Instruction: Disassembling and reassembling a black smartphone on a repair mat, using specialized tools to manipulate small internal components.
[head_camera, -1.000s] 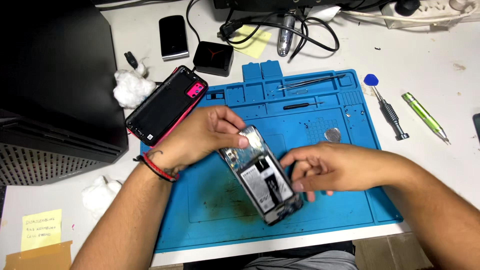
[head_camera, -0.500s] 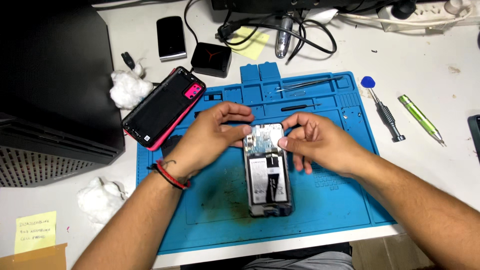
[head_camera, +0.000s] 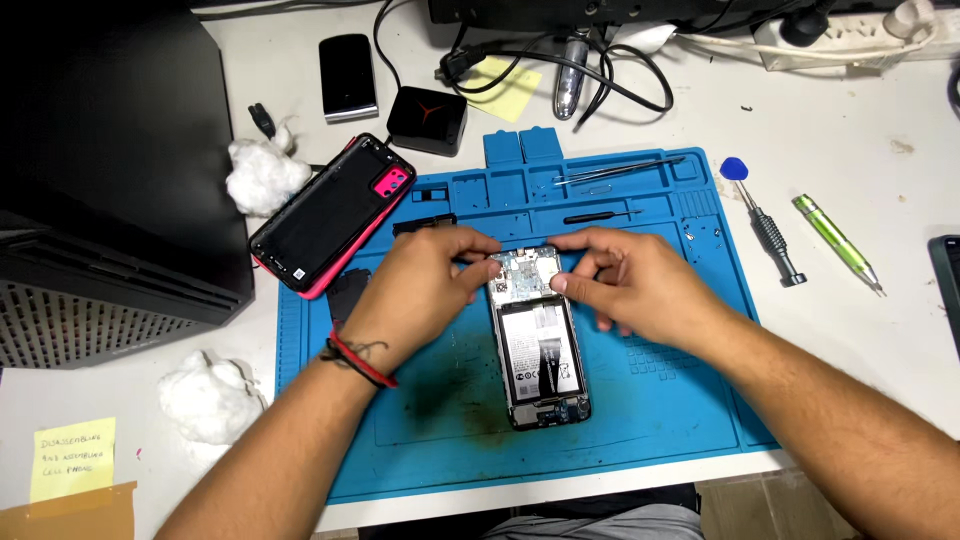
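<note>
Where the blue rubbery mat (head_camera: 450, 440) covers the white tabletop (head_camera: 860, 130), an opened phone (head_camera: 538, 340) is laid flat, battery and circuit board exposed. Its top end is pinched by the left hand (head_camera: 425, 290) and right hand (head_camera: 630, 285), fingers closed on it. A pink-edged back cover (head_camera: 330, 215) is seen beside; cotton wads (head_camera: 262, 175), screwdrivers (head_camera: 768, 230) near.

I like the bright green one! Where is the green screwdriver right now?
In the head view, the green screwdriver lies on the white table, off the right edge of the blue mat, just right of the black screwdriver with the blue cap.
</note>
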